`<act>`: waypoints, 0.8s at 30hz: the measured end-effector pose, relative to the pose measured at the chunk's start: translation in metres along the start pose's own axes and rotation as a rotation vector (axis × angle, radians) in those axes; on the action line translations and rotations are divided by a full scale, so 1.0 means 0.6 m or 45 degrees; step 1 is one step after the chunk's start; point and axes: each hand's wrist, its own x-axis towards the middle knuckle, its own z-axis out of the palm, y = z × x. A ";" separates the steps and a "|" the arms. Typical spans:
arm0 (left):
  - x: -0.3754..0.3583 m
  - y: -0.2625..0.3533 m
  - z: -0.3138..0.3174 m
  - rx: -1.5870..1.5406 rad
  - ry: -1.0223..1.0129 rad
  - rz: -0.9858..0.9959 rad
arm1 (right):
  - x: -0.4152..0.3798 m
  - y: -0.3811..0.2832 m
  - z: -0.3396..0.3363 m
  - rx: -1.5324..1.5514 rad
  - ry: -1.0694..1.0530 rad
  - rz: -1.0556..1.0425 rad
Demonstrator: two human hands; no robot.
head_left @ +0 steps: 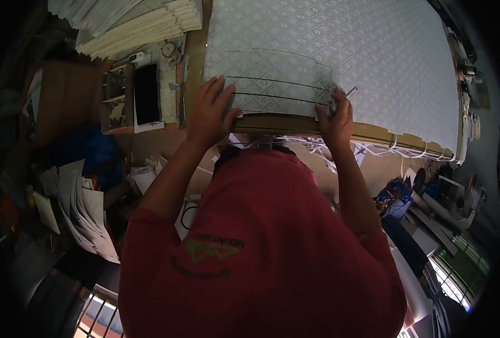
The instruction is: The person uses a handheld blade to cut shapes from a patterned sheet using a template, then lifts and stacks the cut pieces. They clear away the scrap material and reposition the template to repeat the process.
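Meanwhile left hand [209, 112] fingers lie spread on the patterned sheet [340, 50], right hand [334, 115] fingers clamp a cutter [340, 98], phone [147, 93] nearby.

The patterned sheet [340, 50] runs off the top edge, the right hand [335, 118] covers most of a small tool [343, 96], and the red shirt [261, 253] hides the worktop's near part.

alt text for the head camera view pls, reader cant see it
A person in a red shirt presses the left hand flat on a patterned white sheet at a table edge, while the right hand grips a slim cutting tool beside dark cut lines. A stack of white sheets and a black phone lie at left.
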 end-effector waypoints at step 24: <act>0.020 0.021 -0.003 0.135 -0.050 -0.010 | 0.010 0.069 -0.024 0.203 -0.205 -0.211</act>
